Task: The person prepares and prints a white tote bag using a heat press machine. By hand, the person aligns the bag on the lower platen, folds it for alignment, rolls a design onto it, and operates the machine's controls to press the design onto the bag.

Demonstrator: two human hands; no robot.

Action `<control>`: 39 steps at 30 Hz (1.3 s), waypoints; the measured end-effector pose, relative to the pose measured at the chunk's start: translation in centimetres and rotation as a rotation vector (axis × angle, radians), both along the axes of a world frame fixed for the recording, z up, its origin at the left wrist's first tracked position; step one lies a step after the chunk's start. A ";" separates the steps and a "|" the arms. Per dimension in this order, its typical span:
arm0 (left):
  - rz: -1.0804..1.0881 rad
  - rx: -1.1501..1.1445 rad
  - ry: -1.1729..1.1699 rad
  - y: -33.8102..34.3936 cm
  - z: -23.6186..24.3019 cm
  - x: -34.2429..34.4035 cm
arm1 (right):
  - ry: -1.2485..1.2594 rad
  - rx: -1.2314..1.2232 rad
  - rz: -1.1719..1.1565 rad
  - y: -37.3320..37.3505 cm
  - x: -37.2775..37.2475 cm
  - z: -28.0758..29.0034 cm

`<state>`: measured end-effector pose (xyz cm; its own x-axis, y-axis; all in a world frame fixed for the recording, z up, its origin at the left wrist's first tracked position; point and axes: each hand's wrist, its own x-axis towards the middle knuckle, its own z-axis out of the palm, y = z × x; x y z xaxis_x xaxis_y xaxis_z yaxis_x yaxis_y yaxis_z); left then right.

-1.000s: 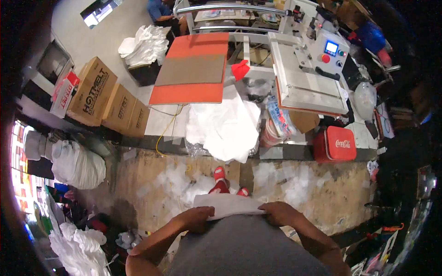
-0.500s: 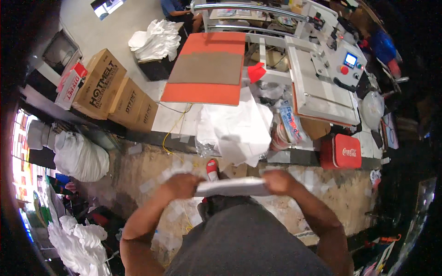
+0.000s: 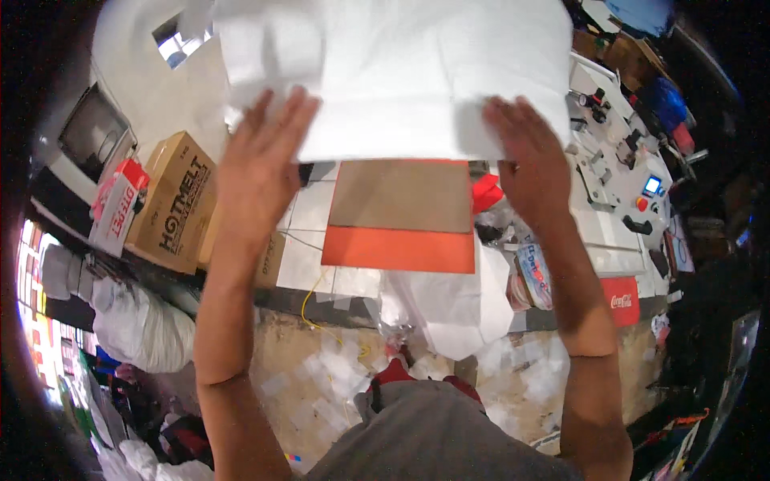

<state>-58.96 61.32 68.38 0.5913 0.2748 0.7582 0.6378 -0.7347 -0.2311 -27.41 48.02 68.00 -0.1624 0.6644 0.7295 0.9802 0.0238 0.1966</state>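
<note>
A wide white cloth (image 3: 385, 88) is spread in the air in front of me, its straight lower edge above the pad. My left hand (image 3: 269, 156) is at its lower left corner, with fingers extended over the front of the fabric. Similarly, my right hand (image 3: 528, 152) grips near the lower right corner, slightly blurred. Both thumbs are hard to make out. Below the cloth lies an orange pad (image 3: 401, 250) with a brown sheet (image 3: 401, 196) on it. The cloth hides the pad's far part.
A white heat press with a control panel (image 3: 648, 196) stands at the right. White sheets (image 3: 457, 309) hang over the bench's near edge. A red box (image 3: 619, 301) and a bagged tub (image 3: 531, 276) are at the right; cardboard boxes (image 3: 172, 204) at the left. Scraps litter the floor.
Both hands have risen and moved forward from near my waist. The white cloth, folded narrow between them before, is now spread wide above the pad. My view has shifted too.
</note>
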 end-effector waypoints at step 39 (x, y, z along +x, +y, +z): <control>0.238 -1.190 -0.324 16.8 -37.8 2.5 | 0.360 -0.698 0.008 3.5 -0.4 -29.0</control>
